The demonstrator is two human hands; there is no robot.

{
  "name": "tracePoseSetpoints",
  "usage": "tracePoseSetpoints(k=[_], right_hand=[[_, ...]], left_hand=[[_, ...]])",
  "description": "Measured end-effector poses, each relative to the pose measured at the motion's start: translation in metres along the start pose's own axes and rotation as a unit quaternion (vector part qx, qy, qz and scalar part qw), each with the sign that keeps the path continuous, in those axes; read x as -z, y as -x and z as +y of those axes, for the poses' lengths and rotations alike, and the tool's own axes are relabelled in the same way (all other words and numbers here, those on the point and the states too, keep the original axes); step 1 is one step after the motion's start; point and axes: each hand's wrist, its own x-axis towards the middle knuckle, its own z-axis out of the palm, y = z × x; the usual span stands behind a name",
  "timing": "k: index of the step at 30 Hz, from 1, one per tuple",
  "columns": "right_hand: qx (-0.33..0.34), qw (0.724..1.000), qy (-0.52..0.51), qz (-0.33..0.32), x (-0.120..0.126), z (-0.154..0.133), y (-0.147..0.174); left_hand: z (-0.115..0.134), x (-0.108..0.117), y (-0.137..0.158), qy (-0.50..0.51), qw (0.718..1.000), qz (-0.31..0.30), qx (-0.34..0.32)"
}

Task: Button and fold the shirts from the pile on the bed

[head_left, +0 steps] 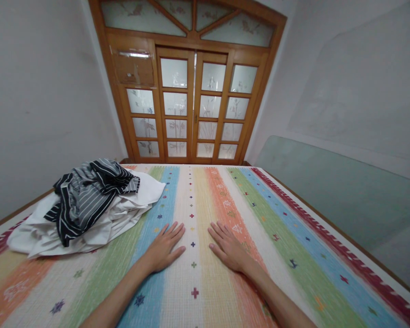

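Resting my L hand [161, 247] & R hand [228, 245] flat, fingers parted, w/ nothing held; tugging the striped cloth [289, 243] could slide the pinstriped garment [88, 195] off its L edge.

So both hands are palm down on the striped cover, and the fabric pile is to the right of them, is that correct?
Not quite: the head view shows the fabric pile to the left of the left hand and right hand, both palm down on the striped cover.
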Motion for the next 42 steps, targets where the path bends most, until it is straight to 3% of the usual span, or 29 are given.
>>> tracePoseSetpoints(k=[42], right_hand=[[0.004, 1.0, -0.002, 0.008, -0.0008, -0.0003, 0.0]], left_hand=[[-0.0024, -0.0027, 0.0002, 0.001, 1.0, 0.003, -0.003]])
